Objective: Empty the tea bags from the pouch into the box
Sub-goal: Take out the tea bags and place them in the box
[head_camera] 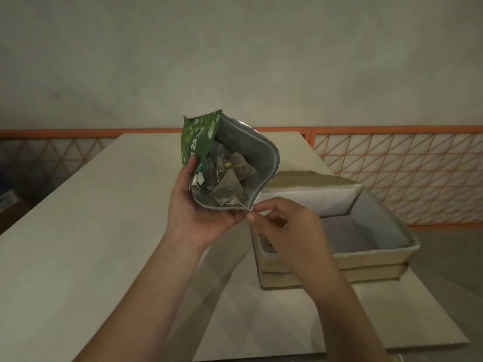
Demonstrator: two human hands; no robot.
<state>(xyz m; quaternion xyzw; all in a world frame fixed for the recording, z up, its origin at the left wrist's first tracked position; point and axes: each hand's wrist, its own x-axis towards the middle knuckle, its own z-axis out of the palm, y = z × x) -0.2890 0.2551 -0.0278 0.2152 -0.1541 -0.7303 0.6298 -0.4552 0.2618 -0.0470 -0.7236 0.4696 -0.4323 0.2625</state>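
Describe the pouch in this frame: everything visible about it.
The pouch is a flexible foil bag, green with pale printed patterns outside and silvery inside, with a zip strip along its rim. It is open, mouth spread wide toward the camera, held above the table beside the box. Pyramid tea bags with strings and tags lie inside. The left hand cradles it from below and the left side; the right hand pinches at the lower corner of its mouth.
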